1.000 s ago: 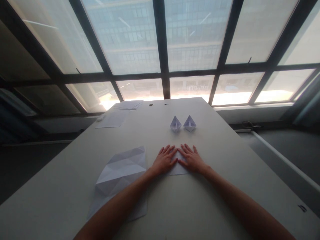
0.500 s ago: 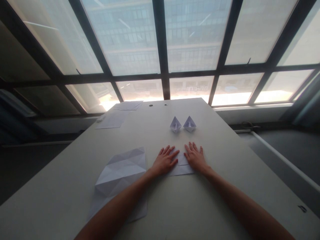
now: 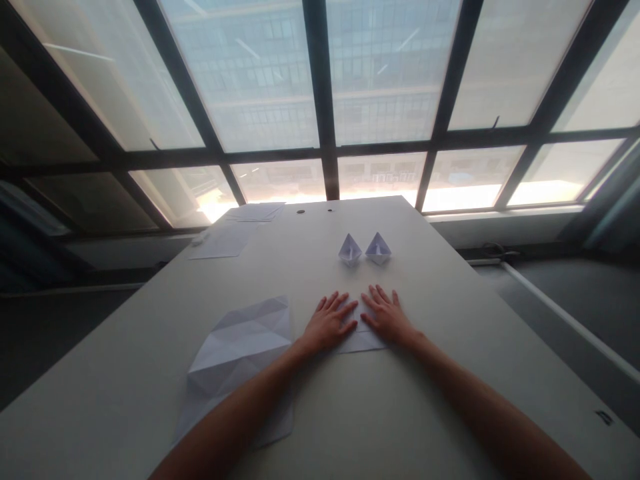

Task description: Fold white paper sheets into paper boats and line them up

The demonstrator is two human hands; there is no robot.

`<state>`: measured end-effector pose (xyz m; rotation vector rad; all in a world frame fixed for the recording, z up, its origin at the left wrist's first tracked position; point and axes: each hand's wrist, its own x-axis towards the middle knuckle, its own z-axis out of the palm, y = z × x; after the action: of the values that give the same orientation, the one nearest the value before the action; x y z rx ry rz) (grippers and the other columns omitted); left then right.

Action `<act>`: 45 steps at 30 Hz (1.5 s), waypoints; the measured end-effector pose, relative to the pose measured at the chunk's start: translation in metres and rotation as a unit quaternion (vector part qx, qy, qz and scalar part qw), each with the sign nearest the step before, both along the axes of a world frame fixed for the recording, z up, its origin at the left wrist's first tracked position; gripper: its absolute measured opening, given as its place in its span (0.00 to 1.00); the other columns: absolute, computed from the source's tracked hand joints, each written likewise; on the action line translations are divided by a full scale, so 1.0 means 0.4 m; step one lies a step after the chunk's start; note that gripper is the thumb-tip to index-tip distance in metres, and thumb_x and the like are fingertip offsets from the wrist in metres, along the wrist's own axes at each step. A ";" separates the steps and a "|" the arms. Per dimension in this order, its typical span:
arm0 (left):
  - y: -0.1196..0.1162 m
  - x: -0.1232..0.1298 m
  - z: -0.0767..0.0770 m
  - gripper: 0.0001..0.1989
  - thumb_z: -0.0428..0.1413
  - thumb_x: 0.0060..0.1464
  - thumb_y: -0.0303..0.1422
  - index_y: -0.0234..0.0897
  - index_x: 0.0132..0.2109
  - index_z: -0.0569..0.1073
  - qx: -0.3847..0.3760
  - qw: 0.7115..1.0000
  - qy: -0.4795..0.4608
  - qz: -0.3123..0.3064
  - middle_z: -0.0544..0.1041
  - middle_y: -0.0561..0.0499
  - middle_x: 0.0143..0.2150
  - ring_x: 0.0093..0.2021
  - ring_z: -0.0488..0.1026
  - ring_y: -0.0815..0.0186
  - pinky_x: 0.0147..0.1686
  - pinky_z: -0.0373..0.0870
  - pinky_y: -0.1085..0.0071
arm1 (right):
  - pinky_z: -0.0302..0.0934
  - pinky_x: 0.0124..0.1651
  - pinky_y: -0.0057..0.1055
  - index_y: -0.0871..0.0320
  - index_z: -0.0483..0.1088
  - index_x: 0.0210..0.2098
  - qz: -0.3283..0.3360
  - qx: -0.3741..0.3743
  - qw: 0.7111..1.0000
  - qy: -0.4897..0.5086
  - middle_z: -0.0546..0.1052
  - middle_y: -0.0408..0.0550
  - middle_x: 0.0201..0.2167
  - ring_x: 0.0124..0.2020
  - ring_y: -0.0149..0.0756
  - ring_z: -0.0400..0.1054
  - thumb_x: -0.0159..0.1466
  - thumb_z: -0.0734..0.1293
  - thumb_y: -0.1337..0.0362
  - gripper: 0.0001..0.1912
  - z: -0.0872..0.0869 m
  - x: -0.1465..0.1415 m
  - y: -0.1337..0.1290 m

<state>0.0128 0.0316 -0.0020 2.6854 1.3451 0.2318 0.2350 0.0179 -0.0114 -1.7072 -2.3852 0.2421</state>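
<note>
A folded white paper (image 3: 361,342) lies flat on the white table, mostly covered by my two hands. My left hand (image 3: 330,323) rests palm down on its left part, fingers spread. On its right part lies my right hand (image 3: 387,319), also palm down with the fingers apart. Between the hands a strip of the paper shows, with a folded edge. Just beyond them stand two small folded paper shapes, the left one (image 3: 350,251) and the right one (image 3: 378,249), side by side.
A large creased paper sheet (image 3: 243,347) lies at the left, partly under my left forearm. More flat sheets (image 3: 220,240) are at the table's far left. A small dark object (image 3: 603,417) sits near the right edge of the table (image 3: 450,293). Windows rise behind.
My right hand has moved slightly left over the folded paper, closer to my left hand. My left hand stays in place on the paper.
</note>
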 end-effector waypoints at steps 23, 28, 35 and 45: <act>0.009 0.000 -0.009 0.27 0.44 0.65 0.51 0.56 0.68 0.56 -0.003 1.000 0.004 -0.003 0.52 0.53 0.72 0.72 0.44 0.55 0.68 0.41 0.50 | 0.21 0.65 0.63 0.44 0.44 0.71 0.037 -0.190 0.981 0.020 0.29 0.54 0.73 0.71 0.52 0.16 0.59 0.67 0.43 0.46 0.059 0.148 0.040; 0.007 0.001 -0.008 0.27 0.43 0.66 0.50 0.56 0.68 0.57 -0.005 1.000 0.002 0.001 0.52 0.54 0.72 0.72 0.44 0.55 0.68 0.40 0.50 | 0.20 0.66 0.60 0.46 0.41 0.71 0.028 -0.216 0.976 0.019 0.28 0.56 0.73 0.71 0.50 0.16 0.55 0.70 0.41 0.54 0.067 0.185 0.045; 0.006 0.000 -0.005 0.27 0.43 0.66 0.51 0.56 0.68 0.57 -0.007 1.000 0.007 0.001 0.52 0.53 0.73 0.72 0.44 0.55 0.68 0.40 0.50 | 0.23 0.67 0.59 0.47 0.41 0.71 0.048 -0.246 0.968 0.025 0.29 0.56 0.73 0.71 0.50 0.18 0.54 0.72 0.47 0.54 0.090 0.206 0.042; 0.005 0.002 -0.003 0.27 0.44 0.65 0.50 0.55 0.68 0.58 0.000 1.000 0.001 0.000 0.53 0.52 0.72 0.72 0.45 0.54 0.68 0.41 0.50 | 0.38 0.67 0.56 0.58 0.51 0.69 -0.114 -0.073 0.989 0.062 0.49 0.56 0.71 0.71 0.45 0.40 0.71 0.51 0.58 0.29 0.043 0.082 0.020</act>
<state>0.0135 0.0338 -0.0033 2.6870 1.3461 0.2287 0.2677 0.0258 0.0059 -1.9476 -2.1090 0.4828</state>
